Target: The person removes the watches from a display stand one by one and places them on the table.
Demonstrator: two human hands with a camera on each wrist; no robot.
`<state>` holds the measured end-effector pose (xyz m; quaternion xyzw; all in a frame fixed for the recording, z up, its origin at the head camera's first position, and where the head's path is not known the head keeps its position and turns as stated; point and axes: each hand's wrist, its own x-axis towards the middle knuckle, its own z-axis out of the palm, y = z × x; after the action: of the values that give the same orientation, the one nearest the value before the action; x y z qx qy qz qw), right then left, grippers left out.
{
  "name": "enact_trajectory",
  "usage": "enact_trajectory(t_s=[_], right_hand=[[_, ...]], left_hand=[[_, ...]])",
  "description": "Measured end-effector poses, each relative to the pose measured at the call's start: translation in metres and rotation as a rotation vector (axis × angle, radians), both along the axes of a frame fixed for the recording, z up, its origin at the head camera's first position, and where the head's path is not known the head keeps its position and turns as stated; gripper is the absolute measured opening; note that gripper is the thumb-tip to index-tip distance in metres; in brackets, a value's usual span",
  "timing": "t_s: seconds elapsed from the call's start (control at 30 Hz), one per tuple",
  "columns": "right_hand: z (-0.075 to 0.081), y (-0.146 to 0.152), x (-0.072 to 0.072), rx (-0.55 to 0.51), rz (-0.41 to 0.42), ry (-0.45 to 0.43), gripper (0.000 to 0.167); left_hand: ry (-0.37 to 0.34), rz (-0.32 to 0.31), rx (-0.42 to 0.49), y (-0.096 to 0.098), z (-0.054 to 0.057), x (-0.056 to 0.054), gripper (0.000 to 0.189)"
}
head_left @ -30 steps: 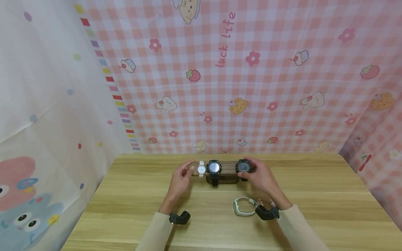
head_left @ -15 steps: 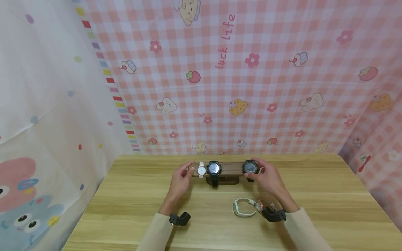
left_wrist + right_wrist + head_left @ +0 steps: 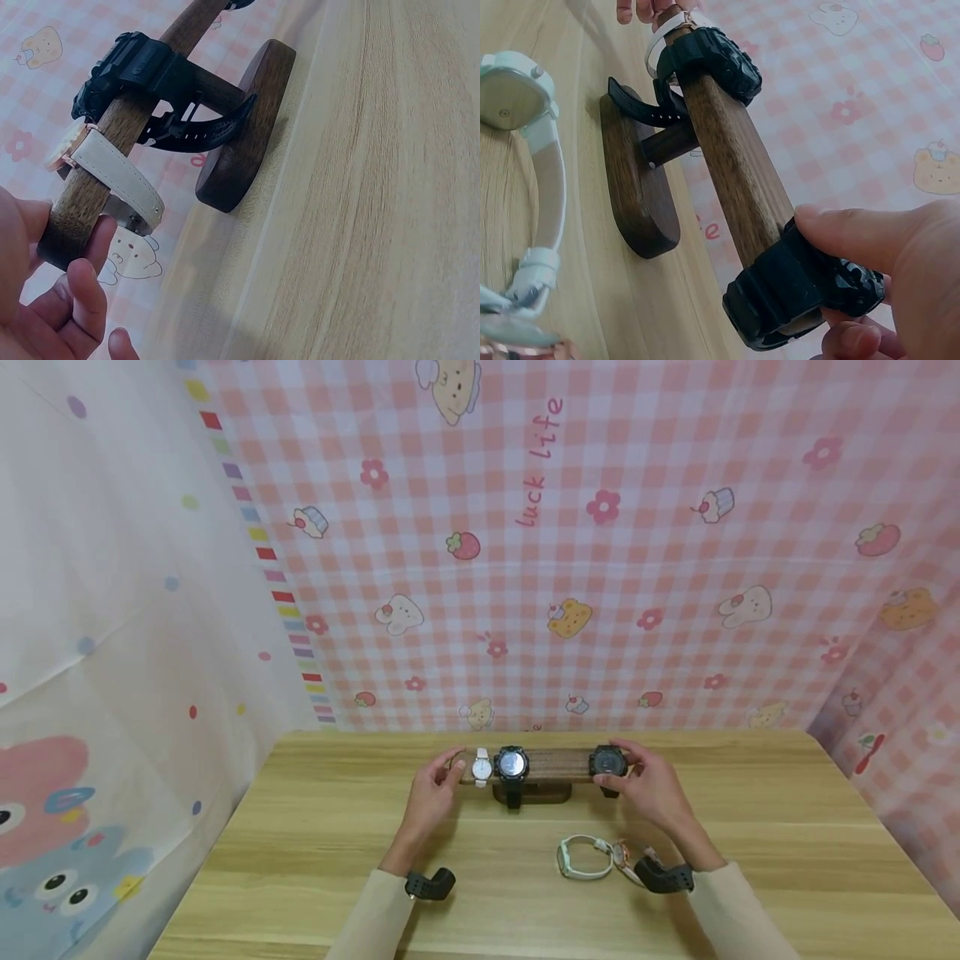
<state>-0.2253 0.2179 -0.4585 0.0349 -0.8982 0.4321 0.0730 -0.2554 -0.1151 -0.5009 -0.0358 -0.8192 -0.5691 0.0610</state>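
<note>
A dark wooden T-shaped watch stand (image 3: 558,767) stands near the table's back edge. My left hand (image 3: 432,793) pinches the left end of its bar between thumb and fingers. Just inboard of that hand, a watch with a white strap (image 3: 116,169) is looped round the bar. Beside it sits a chunky black watch (image 3: 512,762), its strap tail hanging toward the base (image 3: 255,131). At the bar's right end, my right hand (image 3: 654,787) holds a second black watch (image 3: 784,289) by its case, thumb in front. Its strap encircles the bar there.
On the light wooden table (image 3: 315,860), a pale mint watch (image 3: 585,875) lies on its side in front of the stand. Against it lies a rose-gold watch (image 3: 621,853), partly covered by the right wrist's black band (image 3: 663,877). A checked pink curtain (image 3: 540,568) hangs behind.
My right hand has slid the second black watch rightward along the bar to its end. The left hand has kept its grip in the same spot.
</note>
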Motion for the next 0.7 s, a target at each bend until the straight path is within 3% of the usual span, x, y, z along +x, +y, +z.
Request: enact_trajectory(t_s=[0.23,0.7], right_hand=[[0.004,0.008,0.004,0.021,-0.016,0.035,0.065],[0.028,0.004,0.016,0.05,-0.002,0.109,0.062]], left_hand=[[-0.011,0.004,0.01,0.001,0.0,0.001,0.031],[-0.02,0.002,0.018,0.001,0.003,0.002,0.03]])
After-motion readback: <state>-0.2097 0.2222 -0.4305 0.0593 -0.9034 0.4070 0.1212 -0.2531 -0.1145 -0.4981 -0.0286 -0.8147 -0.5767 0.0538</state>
